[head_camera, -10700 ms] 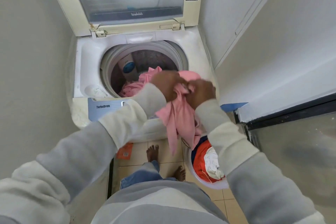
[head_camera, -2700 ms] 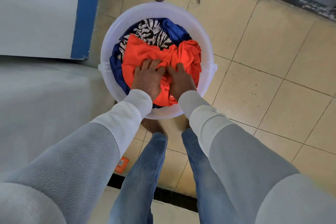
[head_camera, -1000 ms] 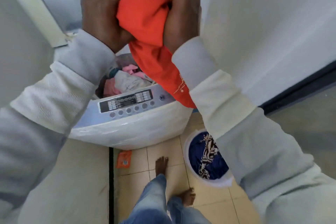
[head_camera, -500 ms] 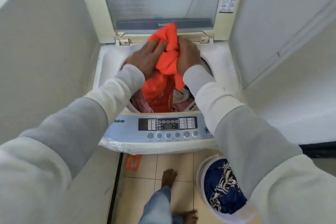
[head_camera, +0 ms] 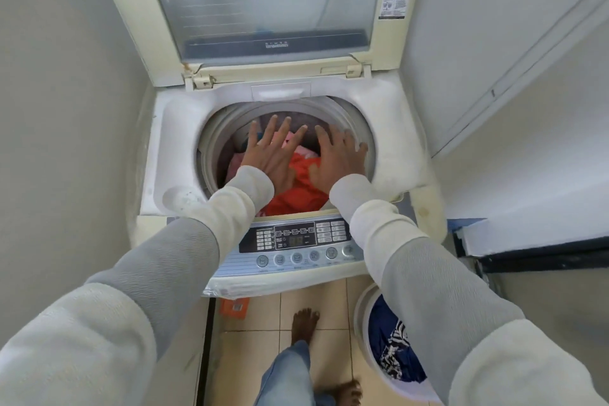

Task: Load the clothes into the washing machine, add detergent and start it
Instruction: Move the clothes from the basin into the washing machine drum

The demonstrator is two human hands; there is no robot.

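The top-loading washing machine point(head_camera: 171, 128) stands in front of me with its lid point(head_camera: 260, 6) raised. An orange garment point(head_camera: 296, 196) lies in the drum on top of pink clothes point(head_camera: 304, 152). My left hand point(head_camera: 272, 153) and my right hand point(head_camera: 334, 158) hover over the drum mouth, fingers spread, holding nothing. The control panel point(head_camera: 296, 242) with its row of round buttons faces me below my wrists. A white bucket point(head_camera: 361, 310) on the floor at lower right holds a blue garment point(head_camera: 385, 316) and a black-and-white patterned one point(head_camera: 397, 344).
Walls close in on the left and right of the machine. An orange packet point(head_camera: 234, 306) lies on the tiled floor under the machine's front edge. My bare feet point(head_camera: 304, 323) stand on the tiles beside the bucket. A dark door sill point(head_camera: 543, 257) runs at right.
Both hands held the orange garment above the drum half a second ago. Now it lies in the drum and both hands have let go, fingers spread.
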